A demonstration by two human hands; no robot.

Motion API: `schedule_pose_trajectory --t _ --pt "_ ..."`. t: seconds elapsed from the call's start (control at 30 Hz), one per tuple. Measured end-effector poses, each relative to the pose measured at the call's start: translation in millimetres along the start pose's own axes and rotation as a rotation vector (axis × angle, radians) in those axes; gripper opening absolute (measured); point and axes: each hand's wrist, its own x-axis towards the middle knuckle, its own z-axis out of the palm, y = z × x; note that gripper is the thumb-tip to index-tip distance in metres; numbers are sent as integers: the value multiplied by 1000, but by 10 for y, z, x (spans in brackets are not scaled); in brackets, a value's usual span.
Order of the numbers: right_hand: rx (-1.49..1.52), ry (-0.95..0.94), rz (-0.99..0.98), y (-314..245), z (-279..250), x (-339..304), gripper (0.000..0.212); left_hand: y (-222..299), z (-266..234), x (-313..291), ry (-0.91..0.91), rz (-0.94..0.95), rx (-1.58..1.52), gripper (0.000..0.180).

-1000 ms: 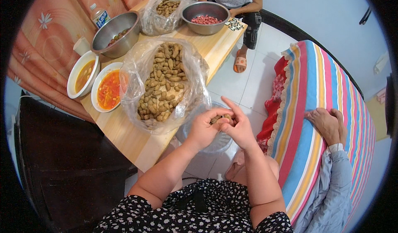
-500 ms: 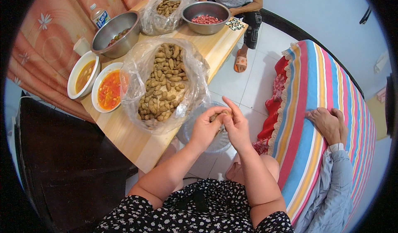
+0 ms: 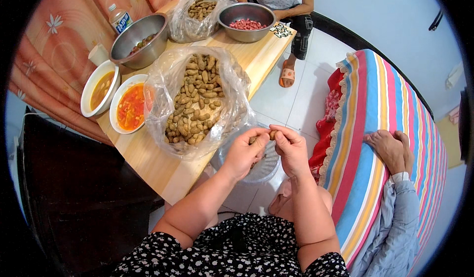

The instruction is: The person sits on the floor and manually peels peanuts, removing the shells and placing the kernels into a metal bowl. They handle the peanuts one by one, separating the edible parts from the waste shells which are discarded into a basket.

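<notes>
Above a clear ribbed plastic basket, my two hands meet at the fingertips. My left hand is closed, with a brown unshelled peanut showing by its thumb. The thumb and fingers of my right hand pinch a brown peanut shell right beside it. Whether these are two peanuts or parts of one, I cannot tell. Left of my hands, a clear plastic bag lies open on the table, full of unshelled peanuts. The basket's contents are mostly hidden under my hands.
On the wooden table stand a steel bowl of pink kernels, another steel bowl, a second peanut bag, two white soup bowls and a bottle. One person sits beyond; another's feet rest on the striped bed.
My hands have drawn slightly apart, and my right index finger, raised before, has curled down. The peanut shell now shows between my fingertips.
</notes>
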Motion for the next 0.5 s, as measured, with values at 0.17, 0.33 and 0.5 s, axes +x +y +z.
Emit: schedule_pose_trajectory --t 0.17,0.33,0.5 --pt "18 -124 -39 32 -92 38 39 -29 -18 13 -30 41 158 18" --pt "-166 -196 -136 -31 -29 -33 42 -20 72 -40 -98 113 135 20" --pt "-299 -129 -191 -25 60 -98 40 -96 62 -82 -146 74 62 16"
